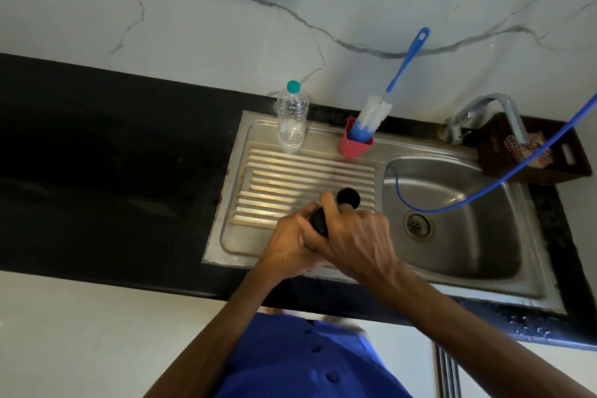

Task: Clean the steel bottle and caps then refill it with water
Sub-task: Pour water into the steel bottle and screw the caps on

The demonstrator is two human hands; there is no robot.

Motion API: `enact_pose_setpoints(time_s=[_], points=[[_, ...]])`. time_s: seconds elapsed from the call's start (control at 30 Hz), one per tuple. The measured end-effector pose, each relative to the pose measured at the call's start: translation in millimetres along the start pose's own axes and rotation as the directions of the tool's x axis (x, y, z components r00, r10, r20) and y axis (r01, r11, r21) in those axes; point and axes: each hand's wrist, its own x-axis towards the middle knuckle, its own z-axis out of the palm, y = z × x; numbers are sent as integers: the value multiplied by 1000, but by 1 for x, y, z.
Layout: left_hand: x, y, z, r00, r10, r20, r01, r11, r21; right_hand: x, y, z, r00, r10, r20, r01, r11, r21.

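Observation:
Over the front of the ribbed drainboard (290, 178), both my hands close around the steel bottle (318, 221). Only its dark, round upper end shows between my fingers; the rest is hidden. My left hand (286, 247) grips it from the left and below. My right hand (353, 241) wraps over it from the right, fingers curled across the top. A separate black cap (349, 196) lies on the drainboard just beyond my right fingers, apart from the bottle.
A clear plastic bottle with a teal cap (291, 121) stands at the drainboard's back. A blue-handled bottle brush (374, 112) leans in a pink holder (353, 145). The tap (484, 107) and a blue hose (484, 192) reach over the sink basin (504, 271). A dark tray (568, 152) sits at far right.

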Motion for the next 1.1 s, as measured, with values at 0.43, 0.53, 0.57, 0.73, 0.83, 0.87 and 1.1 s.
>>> enact_pose_setpoints(time_s=[0.43, 0.53, 0.57, 0.73, 0.83, 0.87, 1.1], points=[[33, 25, 5, 996, 57, -71, -68, 983, -170, 40, 35, -23, 995, -25, -94, 36, 992, 121], [50, 26, 17, 916, 165, -365, -83, 970, 230, 54, 13, -21, 870, 491, -52, -489, 871, 46], [53, 25, 15, 915, 160, -370, -70, 967, 243, 57, 10, -20, 831, 556, 11, -555, 830, 57], [53, 12, -18, 989, 96, -111, -85, 991, 103, 50, 31, -25, 991, -52, 124, -15, 875, 485], [54, 22, -17, 998, 61, -18, -57, 983, 175, 47, 46, -12, 962, -268, -46, 272, 941, 201], [53, 27, -10, 999, 26, -45, -15, 973, 229, 49, 46, -9, 983, -169, -76, 179, 970, 164], [55, 44, -4, 955, 86, -283, -35, 983, 181, 74, 47, -27, 898, 286, 333, -419, 786, 455]])
